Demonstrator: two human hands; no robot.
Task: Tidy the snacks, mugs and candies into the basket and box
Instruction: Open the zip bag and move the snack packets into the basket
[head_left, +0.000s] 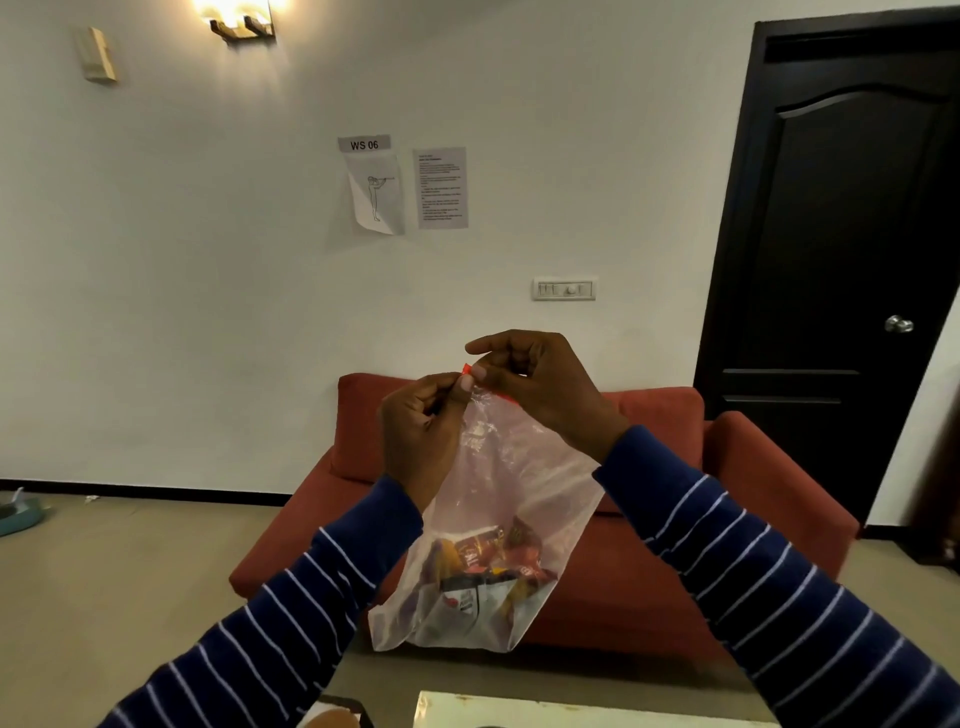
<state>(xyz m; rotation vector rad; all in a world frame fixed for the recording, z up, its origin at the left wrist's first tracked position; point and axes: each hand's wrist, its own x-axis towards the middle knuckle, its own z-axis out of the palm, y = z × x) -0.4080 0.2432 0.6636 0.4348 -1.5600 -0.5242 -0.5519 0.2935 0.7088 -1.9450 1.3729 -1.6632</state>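
head view: both hands are up in front of the chest holding a clear thin plastic zip bag with a red seal strip. left hand has its fingers curled, pinching the top left corner of the strip, and right hand pinches the strip just beside it, so both are gripping the bag mouth. the bag hangs free in the air, with the rust-red fabric sofa behind it. a small heap of wrapped candies and snack packets sags in the bottom.

my guess on handling: light, floppy, a bit slippery, all the weight down low. best held at the stiffer seal strip, or cupped under the heap.
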